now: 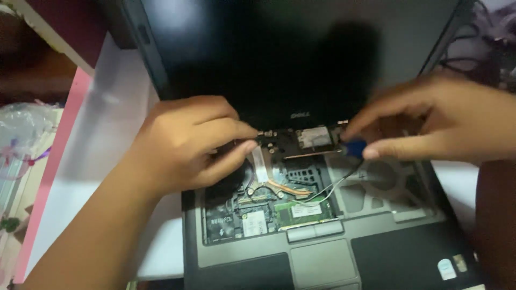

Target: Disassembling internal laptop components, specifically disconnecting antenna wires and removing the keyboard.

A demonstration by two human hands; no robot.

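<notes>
**Both hands at the hinge edge of an opened laptop**

Head view: the laptop [322,258] lies on a white table [107,134], keyboard off, its bay holding circuit boards, copper pipe [285,188] and thin wires [338,185]. The left hand [183,145] pinches at the bay's rear edge beside the screen [279,53]; what it grips is too small to tell. The right hand [435,121] grasps a small blue piece [355,146] there. Bare table lies left.

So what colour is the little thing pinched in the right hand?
Blue; the small piece shows best in the head view, between the right hand's fingertips.
</notes>
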